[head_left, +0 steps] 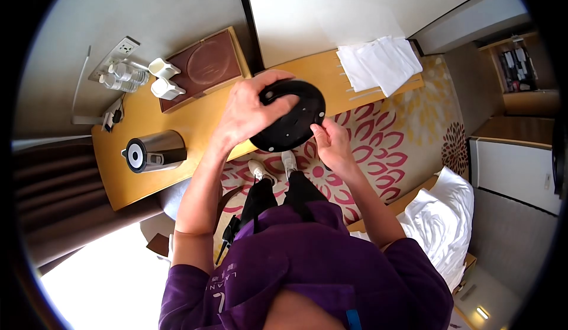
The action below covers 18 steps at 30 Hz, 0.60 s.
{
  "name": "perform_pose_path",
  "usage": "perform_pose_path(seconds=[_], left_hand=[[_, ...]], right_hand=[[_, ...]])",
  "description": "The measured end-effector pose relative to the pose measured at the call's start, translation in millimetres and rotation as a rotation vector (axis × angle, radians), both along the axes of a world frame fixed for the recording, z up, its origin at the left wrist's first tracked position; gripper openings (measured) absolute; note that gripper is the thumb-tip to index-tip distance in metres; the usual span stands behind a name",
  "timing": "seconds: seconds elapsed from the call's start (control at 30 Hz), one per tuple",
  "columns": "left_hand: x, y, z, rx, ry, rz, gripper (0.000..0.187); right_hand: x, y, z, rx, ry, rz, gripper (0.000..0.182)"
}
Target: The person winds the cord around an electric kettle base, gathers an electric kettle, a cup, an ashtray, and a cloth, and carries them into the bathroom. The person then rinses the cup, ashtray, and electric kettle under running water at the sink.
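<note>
In front of my body I hold a round black kettle base (303, 122) in the air, its face with small pale feet turned up to me. My left hand (248, 108) grips its left rim, with the thumb lying across the face. At the lower right rim, my right hand (332, 144) pinches the edge between thumb and fingers. The steel kettle (168, 149) with black trim stands on the wooden desk (133, 191) to the left of my hands.
On the desk stand a brown tray box (216, 61), two white cups (167, 89) and water bottles (127, 78). White cloths (378, 67) lie at the desk's right end. White bedding (441, 223) is at my right, above patterned carpet (373, 129).
</note>
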<state>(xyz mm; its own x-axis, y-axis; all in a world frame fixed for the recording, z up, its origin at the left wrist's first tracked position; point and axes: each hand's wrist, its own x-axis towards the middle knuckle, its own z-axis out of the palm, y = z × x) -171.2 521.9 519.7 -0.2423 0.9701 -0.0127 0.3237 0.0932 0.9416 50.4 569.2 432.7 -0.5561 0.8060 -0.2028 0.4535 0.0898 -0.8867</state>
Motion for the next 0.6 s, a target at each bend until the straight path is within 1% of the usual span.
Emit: perform_pose_path(seconds=[0.03,0.07,0.13,0.17,0.2,0.23,0.27,0.3,0.33,0.4,0.5,0.57,0.6], left_hand=[[1.6,1.7,3.7,0.038,0.214,-0.007,0.040],[-0.1,3.0,1.3,0.035,0.211,-0.005,0.040],[-5.6,6.6,-6.8,-0.136,0.156,-0.040,0.033],[-9.2,7.0,-10.4,-0.081,0.070,-0.044,0.029],[-13.6,8.1,-14.6,-0.082,0.069,-0.043,0.029],[-17.9,8.8,-19.1,-0.131,-0.096,-0.006,0.027],[-19.4,8.6,-23.3,-0.181,-0.261,0.031,0.025],[-19.7,8.6,-27.0,-0.207,-0.337,0.069,0.021],[-19.9,8.7,-30.7,-0.208,-0.337,0.067,0.021],[-19.8,9.4,-36.1,-0.214,-0.385,0.113,0.020],[-17.2,9.9,-38.4,-0.175,-0.357,0.113,0.019],[-13.6,9.6,-40.6,-0.171,-0.353,0.108,0.020],[-13.0,9.9,-42.2,-0.164,-0.346,0.101,0.020]], right_hand=[[-0.4,-0.6,1.7,0.053,0.003,0.009,0.032],[0.8,-0.4,-2.1,0.050,0.000,0.011,0.032],[3.6,2.3,-5.9,0.005,0.074,0.084,0.030],[7.4,4.8,-2.5,0.004,0.073,0.085,0.030],[7.7,7.6,14.7,-0.322,0.238,0.094,0.026],[9.1,9.2,23.8,-0.651,0.401,0.100,0.022],[11.8,11.8,22.0,-0.655,0.399,0.099,0.022],[12.4,16.6,19.3,-0.656,0.434,0.156,0.022],[11.3,20.3,19.0,-0.655,0.470,0.212,0.023],[10.7,24.1,19.8,-0.643,0.431,0.208,0.025],[13.2,28.2,11.1,-0.671,0.410,0.200,0.025],[13.5,30.3,9.7,-0.755,0.421,0.160,0.024],[13.1,30.9,9.5,-0.755,0.420,0.163,0.024]])
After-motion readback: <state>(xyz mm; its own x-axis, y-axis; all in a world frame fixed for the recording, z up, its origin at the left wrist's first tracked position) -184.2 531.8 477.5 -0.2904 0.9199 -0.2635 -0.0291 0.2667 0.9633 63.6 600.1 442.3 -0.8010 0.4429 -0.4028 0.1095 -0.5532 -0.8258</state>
